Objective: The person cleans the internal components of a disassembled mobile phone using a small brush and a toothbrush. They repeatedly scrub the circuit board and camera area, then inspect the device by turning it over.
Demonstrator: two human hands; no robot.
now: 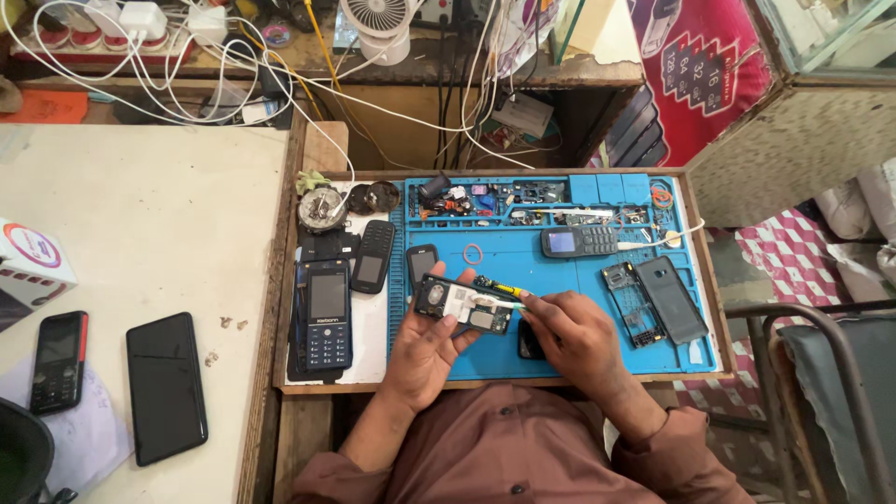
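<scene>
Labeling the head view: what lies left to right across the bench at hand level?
Red-trimmed keypad phone → black smartphone → blue keypad phone → left hand holding opened phone → right hand → bare phone frame → grey back cover.

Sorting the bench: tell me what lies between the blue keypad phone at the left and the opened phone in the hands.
In the head view, between the blue keypad phone and the opened phone lie a black keypad phone and a small black phone on the blue mat.

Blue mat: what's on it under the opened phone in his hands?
Under the opened phone the blue mat shows bare blue, plus a dark object by the right hand. The hands hide the rest.
</scene>
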